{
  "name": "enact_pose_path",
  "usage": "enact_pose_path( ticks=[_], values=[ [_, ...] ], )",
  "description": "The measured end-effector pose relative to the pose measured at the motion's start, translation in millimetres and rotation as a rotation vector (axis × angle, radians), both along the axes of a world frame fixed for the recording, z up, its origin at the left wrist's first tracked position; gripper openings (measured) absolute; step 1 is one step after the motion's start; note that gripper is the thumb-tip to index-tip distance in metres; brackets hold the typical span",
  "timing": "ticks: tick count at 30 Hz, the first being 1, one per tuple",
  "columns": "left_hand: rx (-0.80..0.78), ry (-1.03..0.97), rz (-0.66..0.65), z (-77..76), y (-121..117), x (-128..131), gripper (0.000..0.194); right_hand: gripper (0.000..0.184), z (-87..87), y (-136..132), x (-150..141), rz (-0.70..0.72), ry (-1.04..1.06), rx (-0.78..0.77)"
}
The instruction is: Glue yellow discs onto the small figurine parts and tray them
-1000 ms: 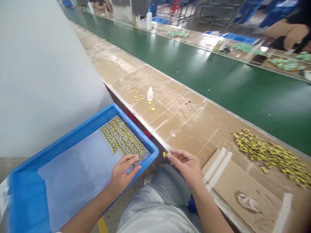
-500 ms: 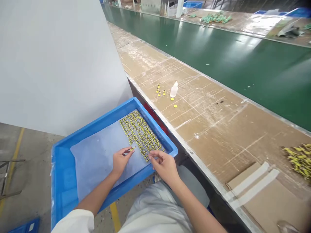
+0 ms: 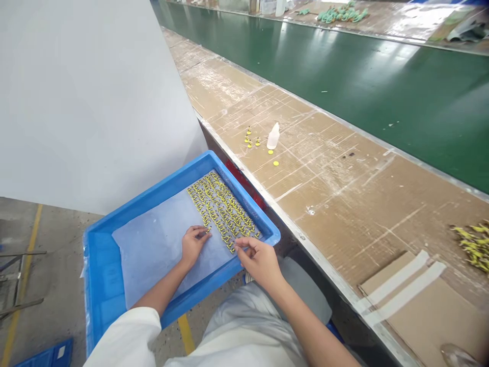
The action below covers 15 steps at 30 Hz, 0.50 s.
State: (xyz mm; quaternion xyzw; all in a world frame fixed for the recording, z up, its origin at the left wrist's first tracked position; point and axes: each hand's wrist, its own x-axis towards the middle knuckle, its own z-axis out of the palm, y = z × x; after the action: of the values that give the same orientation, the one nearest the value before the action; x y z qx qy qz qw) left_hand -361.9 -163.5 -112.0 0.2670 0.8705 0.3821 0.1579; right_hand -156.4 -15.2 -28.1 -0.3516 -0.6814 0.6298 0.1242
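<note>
Holding: the left hand [image 3: 193, 245], its grip narrow, thumb and forefinger closed on a small yellow-and-dark piece [image 3: 209, 230].
Piece: low over the sheet [image 3: 160, 239], at the open end of one of the rows [image 3: 217, 204]; whether its base touches the sheet cannot be told.
Right hand [image 3: 260, 260]: reaching across the tray edge, fingertips just beside the end of the longer rows; grip narrow, thumb near forefinger, but whether anything is pinched there cannot be told.
Recent change: a second ago the right hand held a piece just outside the tray corner, and the left hand was spread at the near end of the rows; now the right fingertips are inside and the left has crossed to the open side. Over the last half second both have barely shifted.
Meaning: judged from this, carrying has given way to fine finger work at the edge of the rows.
Tray [image 3: 103, 265]: blue, alongside the bench [image 3: 344, 214], lined by the sheet, the rows filling its bench-side end.
Bench: bottle [image 3: 273, 137], two yellow discs [image 3: 276, 163] and four standing figures [image 3: 249, 144]; farther right, a heap [image 3: 473, 244] beyond taped cardboard [image 3: 428, 300].
</note>
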Motion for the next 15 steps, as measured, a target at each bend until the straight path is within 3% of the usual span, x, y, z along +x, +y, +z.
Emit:
enact_pose_path(
  ticks=[7, 15],
  values=[
    [0.099, -0.062, 0.084, -3.0, 3.3, -1.2, 0.027, 0.022, 1.1, -1.2, -0.7, 0.014, -0.016, 0.052],
    [0.099, -0.087, 0.175, -4.4, 9.7, -4.4, 0.024, 0.023, -0.6, -2.7, 0.5, 0.015, -0.008, 0.067]
  ],
)
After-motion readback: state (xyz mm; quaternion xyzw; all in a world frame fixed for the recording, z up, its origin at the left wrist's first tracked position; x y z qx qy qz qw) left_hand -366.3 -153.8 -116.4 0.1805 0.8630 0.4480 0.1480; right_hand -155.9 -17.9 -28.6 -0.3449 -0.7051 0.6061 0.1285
